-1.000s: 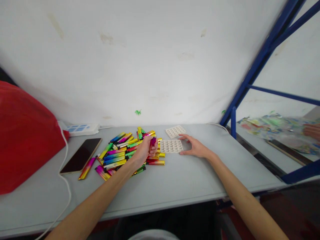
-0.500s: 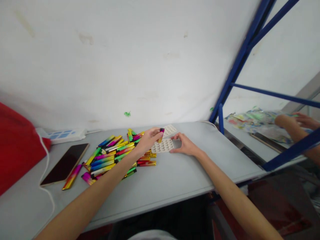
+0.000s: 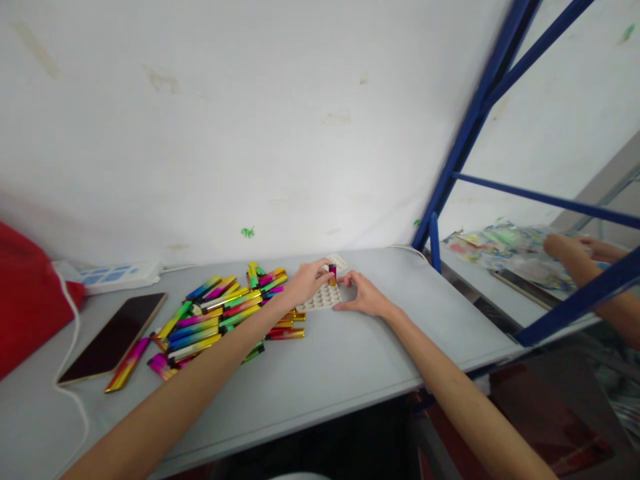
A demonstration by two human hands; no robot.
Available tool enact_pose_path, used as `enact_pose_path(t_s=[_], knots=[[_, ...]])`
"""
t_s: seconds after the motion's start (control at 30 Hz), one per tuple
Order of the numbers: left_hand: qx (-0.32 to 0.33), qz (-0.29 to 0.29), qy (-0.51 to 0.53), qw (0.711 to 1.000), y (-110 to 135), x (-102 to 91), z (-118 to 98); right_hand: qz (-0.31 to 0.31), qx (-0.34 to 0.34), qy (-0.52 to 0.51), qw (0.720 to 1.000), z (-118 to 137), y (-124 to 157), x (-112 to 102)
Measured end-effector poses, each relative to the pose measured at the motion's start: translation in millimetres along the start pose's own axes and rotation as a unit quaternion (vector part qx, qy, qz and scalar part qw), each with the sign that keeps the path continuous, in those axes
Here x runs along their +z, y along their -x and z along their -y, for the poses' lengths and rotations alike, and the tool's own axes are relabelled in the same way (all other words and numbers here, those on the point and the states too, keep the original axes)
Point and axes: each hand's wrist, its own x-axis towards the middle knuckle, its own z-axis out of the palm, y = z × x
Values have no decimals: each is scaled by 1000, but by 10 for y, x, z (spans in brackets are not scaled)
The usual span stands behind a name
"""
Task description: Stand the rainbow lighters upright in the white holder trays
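Observation:
An upright lighter [image 3: 333, 275], dark and magenta at the top and gold below, is pinched in the fingers of my left hand [image 3: 306, 283]. It stands over the far right part of a white tray with rows of holes [image 3: 320, 300]; whether its base sits in a hole I cannot tell. My right hand [image 3: 367, 295] curves at that tray's right edge, thumb and forefinger against it. Behind lies a second white holed tray [image 3: 339, 260], partly hidden. Left of the trays, many lighters [image 3: 215, 319] in metallic rainbow colours lie in a loose pile, partly under my left forearm.
A phone [image 3: 115, 337] lies left of the pile, with one lighter [image 3: 127, 365] alongside. Farther left are a power strip [image 3: 117, 275], a white cable [image 3: 70, 333] and a red bag [image 3: 30, 300]. Blue metal posts [image 3: 470, 140] stand right; beyond them are another person's hands [image 3: 575, 250].
My left hand has moved the lighter slightly right and down toward the tray, turning it more upright. My right hand stays at the tray's edge. The view has shifted a little.

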Motion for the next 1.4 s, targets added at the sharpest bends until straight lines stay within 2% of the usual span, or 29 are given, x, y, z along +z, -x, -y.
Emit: enact_pose_path(t_s=[0.17,0.27,0.37,0.47,0.57,0.67,0.77,0.9,1.07,1.17,1.3,1.4], knots=[[34,18,-89,995,-14,36,-92,5,-1,2,1000,12,1,-2],[24,20,-119,992,54,-56,-39,8,-2,-2,1000,22,4,-8],[-4,-10,-220,976,189,-296,90,9,-3,-2,1000,27,-1,-9],[-67,-25,-371,926,347,-626,246,17,-1,1,1000,30,-16,-4],[-112,-29,-415,903,478,-892,397,23,-4,0,1000,32,-30,2],[-123,-22,-405,906,560,-998,525,21,-4,-2,1000,35,-33,4],[-127,-33,-373,918,594,-997,591,22,-4,-2,1000,43,-28,0],[-143,-60,-335,929,610,-973,562,27,1,-1,1000,53,-24,-4],[-134,-65,-344,927,655,-933,497,28,1,3,1000,55,-31,-4],[-113,-75,-324,936,676,-924,490,29,-2,0,1000,59,-32,-8],[-71,-166,-204,962,684,-997,401,30,1,-3,1000,78,-24,-20],[-75,-222,-16,972,701,-1066,241,28,0,-9,1000,90,-17,-26]])
